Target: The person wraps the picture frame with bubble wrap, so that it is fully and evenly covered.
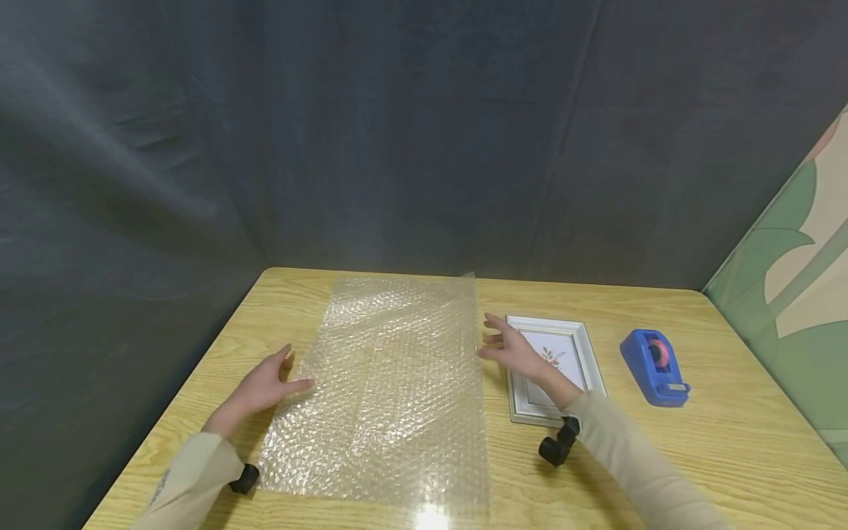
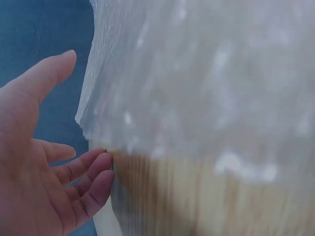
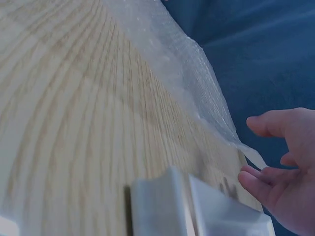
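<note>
Plastic bubble wrap (image 1: pixel 377 390), see-through and glinting, lies spread flat on a pale wood-grain tabletop (image 1: pixel 729 383), left of its middle, with its far right corner turned up slightly. Two hands flank the sheet. At its left edge is the left hand (image 1: pixel 265 384), thumb and fingers apart and holding nothing; the thumb reaches over the sheet, though whether it touches is unclear. At the right edge is the right hand (image 1: pixel 511 352) — fingers loosely spread, also holding nothing, the tips close beside the plastic; contact cannot be told.

Just right of the wrap lies a silvery-white frame (image 1: pixel 571 353) with a floral print, partly hidden beneath the right hand and wrist. Farther right, well apart from the sheet, sits a blue dispenser (image 1: pixel 644 372) with a pink roll. Dark curtain (image 1: pixel 424 140) hangs behind — a leafy mural (image 1: pixel 801 302) stands at far right.
</note>
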`<state>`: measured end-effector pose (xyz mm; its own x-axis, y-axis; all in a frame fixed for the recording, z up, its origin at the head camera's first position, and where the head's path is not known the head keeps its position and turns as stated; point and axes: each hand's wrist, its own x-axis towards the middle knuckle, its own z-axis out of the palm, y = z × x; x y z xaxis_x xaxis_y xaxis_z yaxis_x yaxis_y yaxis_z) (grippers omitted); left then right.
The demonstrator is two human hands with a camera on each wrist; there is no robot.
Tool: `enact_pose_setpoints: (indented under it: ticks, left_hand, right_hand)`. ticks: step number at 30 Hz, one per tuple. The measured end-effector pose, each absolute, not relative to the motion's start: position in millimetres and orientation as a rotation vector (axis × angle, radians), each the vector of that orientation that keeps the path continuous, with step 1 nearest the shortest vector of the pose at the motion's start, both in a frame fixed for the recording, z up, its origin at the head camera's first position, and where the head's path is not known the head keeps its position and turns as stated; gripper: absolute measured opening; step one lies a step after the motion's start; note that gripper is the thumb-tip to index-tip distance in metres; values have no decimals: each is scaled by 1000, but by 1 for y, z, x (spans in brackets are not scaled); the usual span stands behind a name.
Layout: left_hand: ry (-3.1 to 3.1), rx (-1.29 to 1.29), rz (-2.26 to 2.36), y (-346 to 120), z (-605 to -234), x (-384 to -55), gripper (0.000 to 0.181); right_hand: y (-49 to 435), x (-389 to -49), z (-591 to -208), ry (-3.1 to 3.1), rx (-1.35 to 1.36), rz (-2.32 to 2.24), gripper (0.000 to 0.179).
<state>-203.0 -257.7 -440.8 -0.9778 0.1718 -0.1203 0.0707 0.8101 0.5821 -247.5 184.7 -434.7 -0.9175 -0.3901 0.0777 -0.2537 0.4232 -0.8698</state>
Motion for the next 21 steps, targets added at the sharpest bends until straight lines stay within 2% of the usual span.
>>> enact_pose_setpoints:
  ticks: [8, 21]
  left_hand:
    - [2812, 197, 967, -254, -445, -200, 92]
    - [2753, 306, 1086, -258, -451, -204, 75]
  right_hand:
    - [172, -251, -439, 2514, -423, -1537, 79]
    - [165, -255, -444, 2519, -346, -1611, 71]
